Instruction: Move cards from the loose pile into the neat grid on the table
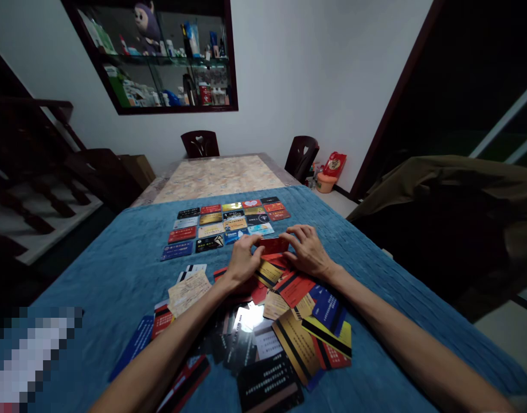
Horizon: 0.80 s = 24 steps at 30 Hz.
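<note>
Between my two hands, just beyond the loose pile, is a dark red card (pixel 273 246). My left hand (pixel 245 258) grips its left end with thumb and fingers. At its right end the fingers of my right hand (pixel 308 250) are closed on it. Under and in front of my hands lies a jumbled heap of cards, among them a gold card (pixel 296 344), a black card (pixel 269 385) and an orange-red card (pixel 296 288). Farther off, several cards lie face up in rows, including a blue card (pixel 177 250) and a black card with a white design (pixel 209 243).
A blue cloth (pixel 129 241) covers the near part of the table (pixel 229 175). Dark chairs (pixel 200 143) stand at its far end. Brown fabric (pixel 444 172) drapes at the right. A blurred pale object (pixel 35 355) sits at lower left. A glass-shelved cabinet (pixel 168 57) is set into the wall.
</note>
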Each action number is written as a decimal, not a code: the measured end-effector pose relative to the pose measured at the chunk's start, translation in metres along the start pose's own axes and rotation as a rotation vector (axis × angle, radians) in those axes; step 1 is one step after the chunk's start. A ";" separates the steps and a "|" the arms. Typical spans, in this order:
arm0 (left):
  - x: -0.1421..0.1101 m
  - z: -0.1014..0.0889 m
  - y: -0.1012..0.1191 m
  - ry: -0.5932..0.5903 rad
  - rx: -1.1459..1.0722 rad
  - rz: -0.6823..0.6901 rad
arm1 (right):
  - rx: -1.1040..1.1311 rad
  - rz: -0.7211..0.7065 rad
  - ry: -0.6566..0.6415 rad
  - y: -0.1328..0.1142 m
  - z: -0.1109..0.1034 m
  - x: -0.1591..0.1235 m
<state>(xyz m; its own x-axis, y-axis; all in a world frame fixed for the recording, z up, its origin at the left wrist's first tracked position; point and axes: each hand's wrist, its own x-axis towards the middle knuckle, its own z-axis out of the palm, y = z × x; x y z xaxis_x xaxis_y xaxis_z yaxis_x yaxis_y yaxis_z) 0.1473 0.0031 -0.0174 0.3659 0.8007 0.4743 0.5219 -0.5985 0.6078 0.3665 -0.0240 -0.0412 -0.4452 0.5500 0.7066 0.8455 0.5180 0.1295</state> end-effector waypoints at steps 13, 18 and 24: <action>0.000 0.000 -0.003 0.035 0.013 0.033 | -0.004 0.027 0.050 -0.005 -0.001 0.003; -0.001 0.004 -0.008 0.051 0.066 0.058 | -0.014 0.012 0.011 -0.004 -0.002 0.007; 0.000 0.001 -0.005 0.009 0.156 0.093 | 0.023 -0.031 -0.037 0.004 -0.006 0.011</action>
<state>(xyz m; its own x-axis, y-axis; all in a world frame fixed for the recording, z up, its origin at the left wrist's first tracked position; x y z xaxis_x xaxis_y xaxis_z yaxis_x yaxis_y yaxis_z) 0.1456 0.0062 -0.0213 0.4119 0.7411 0.5301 0.5991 -0.6587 0.4553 0.3672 -0.0200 -0.0288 -0.4822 0.5571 0.6761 0.8242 0.5502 0.1344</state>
